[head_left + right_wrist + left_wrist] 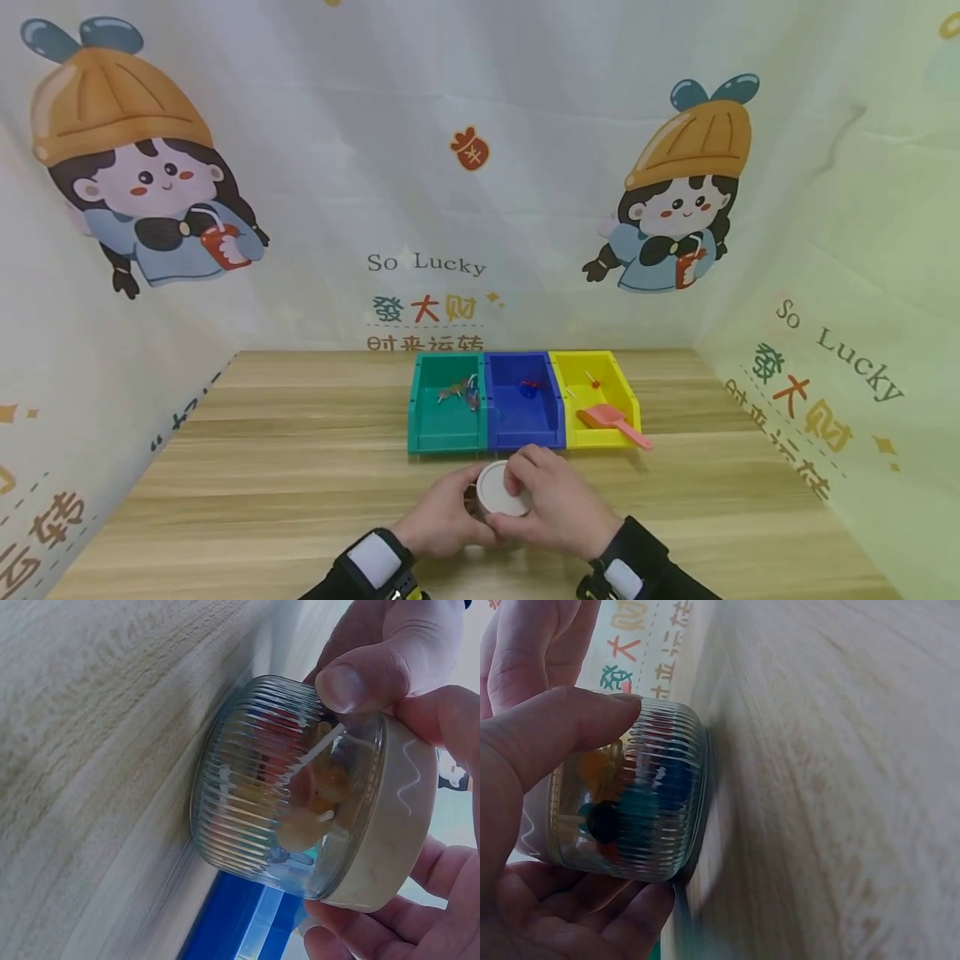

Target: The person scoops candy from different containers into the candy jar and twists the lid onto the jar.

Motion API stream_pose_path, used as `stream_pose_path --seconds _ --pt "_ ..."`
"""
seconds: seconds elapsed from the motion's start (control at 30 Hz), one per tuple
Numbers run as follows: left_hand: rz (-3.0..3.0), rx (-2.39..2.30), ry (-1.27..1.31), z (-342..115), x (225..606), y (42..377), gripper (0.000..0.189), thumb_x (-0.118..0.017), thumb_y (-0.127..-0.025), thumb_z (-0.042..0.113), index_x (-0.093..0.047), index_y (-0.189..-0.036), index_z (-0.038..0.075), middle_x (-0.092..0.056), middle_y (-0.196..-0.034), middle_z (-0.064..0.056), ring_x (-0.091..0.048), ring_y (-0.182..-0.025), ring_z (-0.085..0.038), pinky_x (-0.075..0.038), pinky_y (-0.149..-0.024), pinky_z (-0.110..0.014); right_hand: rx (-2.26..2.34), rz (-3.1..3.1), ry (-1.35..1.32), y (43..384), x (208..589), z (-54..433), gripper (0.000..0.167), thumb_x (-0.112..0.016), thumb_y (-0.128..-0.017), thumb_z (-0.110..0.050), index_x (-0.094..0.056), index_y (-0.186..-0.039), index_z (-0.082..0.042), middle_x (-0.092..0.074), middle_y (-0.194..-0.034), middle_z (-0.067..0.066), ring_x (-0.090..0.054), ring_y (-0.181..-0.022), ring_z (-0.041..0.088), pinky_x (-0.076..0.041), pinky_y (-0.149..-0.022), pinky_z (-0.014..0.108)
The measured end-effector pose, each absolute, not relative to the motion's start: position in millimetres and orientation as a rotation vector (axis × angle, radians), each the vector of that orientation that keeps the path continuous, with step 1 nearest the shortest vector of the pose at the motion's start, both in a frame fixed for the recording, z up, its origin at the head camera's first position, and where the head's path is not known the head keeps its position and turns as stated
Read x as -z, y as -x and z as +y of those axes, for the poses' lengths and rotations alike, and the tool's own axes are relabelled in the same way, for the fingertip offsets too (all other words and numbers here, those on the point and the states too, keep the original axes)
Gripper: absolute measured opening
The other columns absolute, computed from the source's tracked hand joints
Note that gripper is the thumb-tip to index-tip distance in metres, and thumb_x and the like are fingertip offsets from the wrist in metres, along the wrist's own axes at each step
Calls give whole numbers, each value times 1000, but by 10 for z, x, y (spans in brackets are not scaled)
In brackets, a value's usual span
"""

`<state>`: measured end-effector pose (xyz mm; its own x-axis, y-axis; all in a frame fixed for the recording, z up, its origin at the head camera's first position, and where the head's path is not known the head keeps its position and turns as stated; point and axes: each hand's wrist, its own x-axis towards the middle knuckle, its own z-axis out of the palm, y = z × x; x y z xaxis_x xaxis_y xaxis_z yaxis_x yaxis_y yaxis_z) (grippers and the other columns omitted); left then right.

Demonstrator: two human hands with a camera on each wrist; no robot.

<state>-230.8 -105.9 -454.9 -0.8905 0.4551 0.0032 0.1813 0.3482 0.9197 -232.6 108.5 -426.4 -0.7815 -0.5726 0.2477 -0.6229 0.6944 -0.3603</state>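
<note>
A ribbed glass jar (251, 780) stands on the table with its white lid (497, 493) on top. Through the glass show several small coloured pieces, some with thin white sticks; their exact kind is blurred. My left hand (444, 518) grips the jar's side, thumb across the glass in the left wrist view. From the other side my right hand (564, 510) holds the lid, its fingers and thumb bent around the rim. Whether the lid sits tight or loose I cannot tell.
Beyond the hands, green (447, 443), blue (527, 435) and yellow (630, 404) bins stand joined in a row, small pieces inside each. A pink scoop (606, 415) lies in the yellow bin, handle over its front edge. Printed cloth (540, 250) encloses the wooden table (300, 467).
</note>
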Motion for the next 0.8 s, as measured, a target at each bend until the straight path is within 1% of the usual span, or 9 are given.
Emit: stream_pose_path --seconds 0.1,0.3,0.4,0.57,0.8 --pt "2369 -1550 -564 -1062 4548 2318 77 -92 -75 0 -64 -147 5 -72 -133 -8 -65 -120 -21 -56 -104 -33 -655 -2783 -987 2329 4254 1084 43 -86 -92 -54 -57 -95 -23 -57 -105 -7 -54 -100 13 -50 -83 26" --pt "2371 -1524 -536 -1061 4545 2336 76 -93 -77 3 -64 -147 7 -71 -136 -8 -65 -124 -25 -56 -112 -51 -663 -2788 -983 2329 4262 1088 45 -86 -91 -57 -57 -95 -23 -57 -106 -7 -54 -99 14 -50 -81 25" --pt "2370 -1523 -536 -1068 4551 2332 76 -93 -76 2 -64 -147 6 -71 -136 -8 -65 -124 -26 -56 -112 -54 -677 -2796 -978 2324 4270 1084 45 -86 -91 -57 -57 -95 -23 -57 -106 -7 -54 -99 14 -50 -81 25" --pt "2361 -1534 -535 -1072 4562 2309 77 -92 -76 1 -64 -147 7 -71 -137 -8 -65 -125 -25 -56 -112 -51 -684 -2793 -982 2308 4283 1081 45 -86 -91 -57 -57 -95 -23 -57 -105 -7 -54 -99 13 -50 -81 24" --pt "2354 -1547 -553 -1057 4539 2339 78 -92 -75 0 -64 -147 7 -71 -135 -8 -63 -122 -23 -54 -106 -34 -673 -2761 -992 2321 4256 1097 45 -86 -91 -56 -57 -96 -23 -56 -105 -7 -53 -100 14 -50 -82 25"
